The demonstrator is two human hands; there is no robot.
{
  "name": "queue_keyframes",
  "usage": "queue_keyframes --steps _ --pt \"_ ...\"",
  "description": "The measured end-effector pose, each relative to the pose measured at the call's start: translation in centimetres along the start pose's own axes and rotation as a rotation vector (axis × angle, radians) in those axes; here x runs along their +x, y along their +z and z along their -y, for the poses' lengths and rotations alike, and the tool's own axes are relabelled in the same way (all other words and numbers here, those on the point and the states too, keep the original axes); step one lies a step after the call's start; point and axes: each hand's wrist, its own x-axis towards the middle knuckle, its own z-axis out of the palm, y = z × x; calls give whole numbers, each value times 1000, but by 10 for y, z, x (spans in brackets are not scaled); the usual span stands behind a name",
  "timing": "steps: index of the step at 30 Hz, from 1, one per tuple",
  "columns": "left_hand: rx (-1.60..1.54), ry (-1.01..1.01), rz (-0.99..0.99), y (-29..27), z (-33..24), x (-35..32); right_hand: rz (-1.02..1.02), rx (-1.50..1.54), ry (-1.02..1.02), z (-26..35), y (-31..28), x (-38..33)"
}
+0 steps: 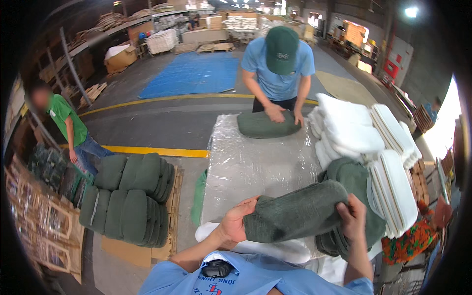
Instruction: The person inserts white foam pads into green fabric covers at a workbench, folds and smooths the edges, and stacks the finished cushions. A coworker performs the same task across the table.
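Between my two hands I hold a dark green fabric cushion above the near part of the table. My left hand is closed on its left end, and my right hand grips the right end. Just beyond my right hand lies a pile of dark green cushions, partly hidden by the one I hold. White material shows under the held cushion at the table's near edge. Across the table, covered in clear plastic film, a person in a blue shirt presses both hands on another dark green cushion.
White padded pieces are stacked along the table's right side. At the left, stacks of green cushions stand on a wooden pallet. A person in a green shirt is beyond them. A blue sheet covers floor behind.
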Motion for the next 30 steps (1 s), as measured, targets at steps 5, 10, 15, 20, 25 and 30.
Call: queue_keyframes --steps 5,10,15,20,25,30 --pt "-34 -48 -290 -23 37 -41 1079 -276 -54 134 -51 45" --pt "1087 89 -500 -4 54 -61 819 441 391 47 92 82" --pt "525 283 -987 -34 37 -88 956 815 734 -19 226 38" --pt "499 478 -1237 -24 58 -99 1193 767 728 7 253 29" --pt "766 433 -1366 -36 66 -96 1313 650 667 15 263 18" --pt "186 430 -944 -27 77 -125 1393 544 637 26 263 11"
